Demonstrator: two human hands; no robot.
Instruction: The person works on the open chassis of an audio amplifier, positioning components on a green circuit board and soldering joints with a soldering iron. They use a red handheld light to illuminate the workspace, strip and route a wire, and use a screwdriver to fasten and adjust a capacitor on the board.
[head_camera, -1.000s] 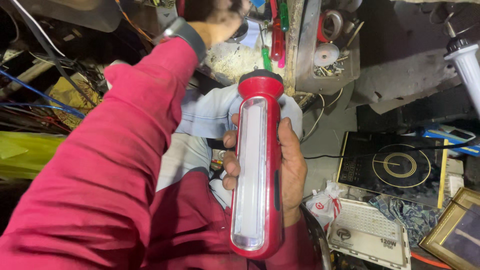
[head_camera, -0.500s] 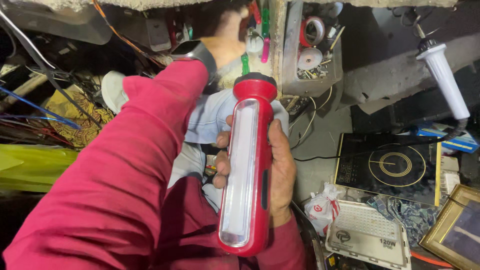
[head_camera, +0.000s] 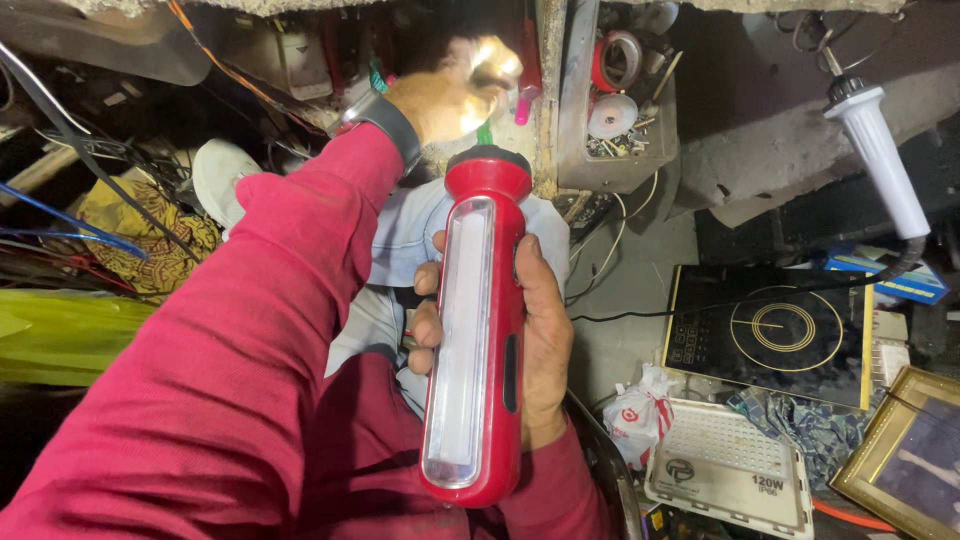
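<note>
My right hand (head_camera: 540, 345) grips a long red rechargeable lantern (head_camera: 478, 330) with a white light panel, holding it upright over my lap. My left arm, in a red sleeve with a dark wristwatch (head_camera: 385, 122), stretches forward to a cluttered shelf. My left hand (head_camera: 455, 88) is brightly lit and blurred among tool handles, red (head_camera: 528, 50), pink and green. Its fingers are curled, and whether they hold anything cannot be made out.
A grey metal tray (head_camera: 620, 110) holds tape rolls and small parts. A white-handled soldering iron (head_camera: 880, 160) hangs at the right above a black induction cooktop (head_camera: 770, 335). A white flood-light housing (head_camera: 725, 465), a picture frame (head_camera: 900, 460) and tangled wires (head_camera: 70, 230) surround me.
The view has shifted, so the shelf and my left hand now sit lower and in fuller view. The lantern stays in my right hand, drifting slightly left.
</note>
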